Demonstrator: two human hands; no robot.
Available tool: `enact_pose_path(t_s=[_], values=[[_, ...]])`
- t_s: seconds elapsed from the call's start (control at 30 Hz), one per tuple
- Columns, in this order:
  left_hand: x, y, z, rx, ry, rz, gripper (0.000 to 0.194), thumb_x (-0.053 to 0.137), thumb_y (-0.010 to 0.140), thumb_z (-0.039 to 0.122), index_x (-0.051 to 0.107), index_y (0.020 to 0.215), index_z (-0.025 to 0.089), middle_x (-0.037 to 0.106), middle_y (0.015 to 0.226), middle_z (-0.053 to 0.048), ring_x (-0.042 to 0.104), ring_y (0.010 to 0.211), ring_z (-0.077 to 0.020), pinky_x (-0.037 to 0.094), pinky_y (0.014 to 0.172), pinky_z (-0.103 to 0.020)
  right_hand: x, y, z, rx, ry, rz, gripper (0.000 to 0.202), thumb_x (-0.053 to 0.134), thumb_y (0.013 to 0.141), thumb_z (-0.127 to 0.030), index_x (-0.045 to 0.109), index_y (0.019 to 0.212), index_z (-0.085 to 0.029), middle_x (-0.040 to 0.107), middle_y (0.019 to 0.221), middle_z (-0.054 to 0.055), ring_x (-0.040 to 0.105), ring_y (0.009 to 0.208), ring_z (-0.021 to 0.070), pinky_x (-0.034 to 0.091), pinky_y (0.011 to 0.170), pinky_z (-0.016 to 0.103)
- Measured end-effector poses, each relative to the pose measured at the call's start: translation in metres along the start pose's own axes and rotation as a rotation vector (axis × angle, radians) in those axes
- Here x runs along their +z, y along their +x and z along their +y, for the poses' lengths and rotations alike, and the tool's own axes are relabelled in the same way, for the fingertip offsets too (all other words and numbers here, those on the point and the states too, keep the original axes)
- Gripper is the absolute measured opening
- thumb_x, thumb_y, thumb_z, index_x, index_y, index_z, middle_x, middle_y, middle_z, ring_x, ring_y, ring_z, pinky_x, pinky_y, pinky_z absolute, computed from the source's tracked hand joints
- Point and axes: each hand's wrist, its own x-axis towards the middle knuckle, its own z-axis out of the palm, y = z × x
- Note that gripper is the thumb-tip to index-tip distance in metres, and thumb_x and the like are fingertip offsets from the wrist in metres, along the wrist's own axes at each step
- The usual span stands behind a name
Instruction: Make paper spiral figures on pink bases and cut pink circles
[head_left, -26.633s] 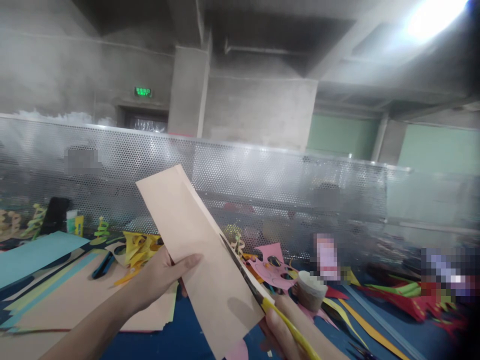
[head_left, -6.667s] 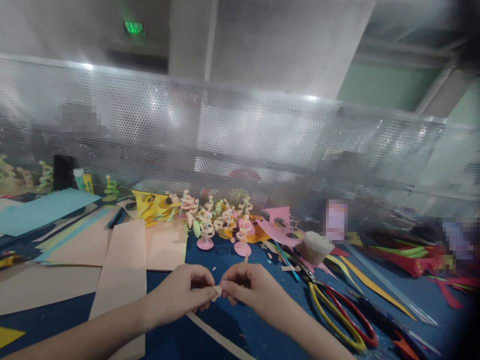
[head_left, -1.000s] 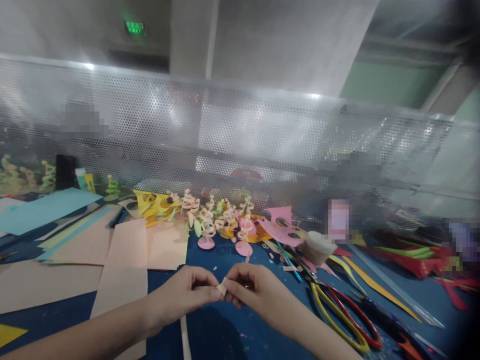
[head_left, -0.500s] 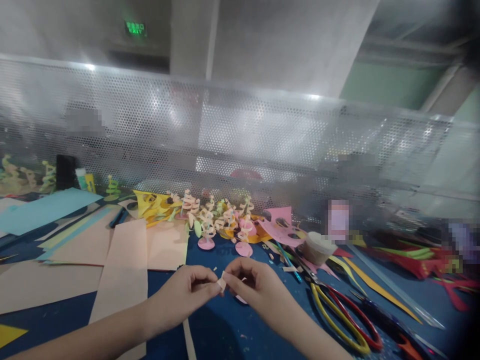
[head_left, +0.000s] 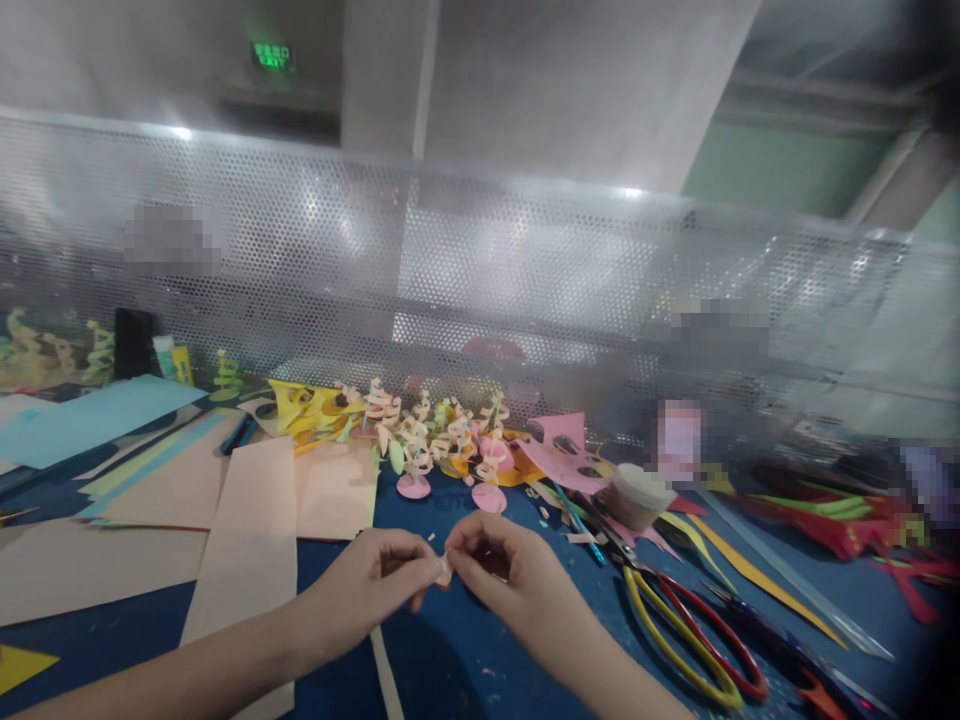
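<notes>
Perforated metal screen (head_left: 487,240) at the back, blue table (head_left: 495,690) in front. Over the middle of the near part, left hand (head_left: 375,585) and right hand (head_left: 517,590), fingertips turned inward toward each other. From beneath the left palm, a pale paper strip (head_left: 387,675), long axis downward with a slight rightward slant, closer to the left hand than to the right. Probably the key relation: strip below and left of the pinch, any join hidden behind the left hand. Between both sets of fingers, held in narrow thumb-and-forefinger pinches, a small pale paper fold (head_left: 445,573).
</notes>
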Motion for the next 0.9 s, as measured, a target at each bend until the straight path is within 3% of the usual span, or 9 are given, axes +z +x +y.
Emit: enact_pose_path(t_s=[0.23, 0.47, 0.67, 0.9], values=[[-0.001, 0.001, 0.002, 0.041, -0.014, 0.026, 0.029, 0.049, 0.075, 0.039, 0.062, 0.068, 0.015, 0.050, 0.055, 0.003, 0.046, 0.056, -0.0119, 0.034, 0.056, -0.021, 0.002, 0.002, 0.004, 0.140, 0.199, -0.045, 0.023, 0.054, 0.075, -0.039, 0.053, 0.073, -0.016, 0.053, 0.060, -0.001, 0.048, 0.056, 0.0114, 0.038, 0.055, 0.023], [-0.003, 0.003, -0.006, -0.006, -0.098, 0.005, 0.030, 0.052, 0.075, 0.041, 0.062, 0.066, 0.014, 0.055, 0.057, 0.002, 0.049, 0.057, -0.0126, 0.039, 0.057, -0.023, 0.004, 0.000, 0.005, 0.076, 0.079, -0.031, 0.016, 0.053, 0.074, -0.031, 0.054, 0.071, -0.015, 0.053, 0.065, 0.000, 0.048, 0.061, 0.0124, 0.038, 0.059, 0.023], [-0.004, 0.006, -0.013, 0.017, -0.182, 0.073, 0.022, 0.063, 0.069, 0.035, 0.062, 0.067, 0.014, 0.056, 0.061, 0.002, 0.052, 0.062, -0.0128, 0.042, 0.063, -0.024, 0.007, 0.000, 0.009, 0.081, -0.004, -0.039, 0.017, 0.053, 0.074, -0.032, 0.053, 0.068, -0.016, 0.049, 0.060, -0.002, 0.044, 0.057, 0.0119, 0.035, 0.055, 0.023], [-0.005, 0.004, -0.017, -0.079, -0.321, 0.082, 0.022, 0.067, 0.066, 0.034, 0.065, 0.064, 0.013, 0.056, 0.057, 0.003, 0.050, 0.058, -0.0105, 0.041, 0.061, -0.023, 0.019, -0.001, 0.018, 0.083, 0.112, 0.039, 0.015, 0.053, 0.074, -0.031, 0.053, 0.076, -0.017, 0.055, 0.067, 0.001, 0.052, 0.063, 0.0147, 0.040, 0.060, 0.025]])
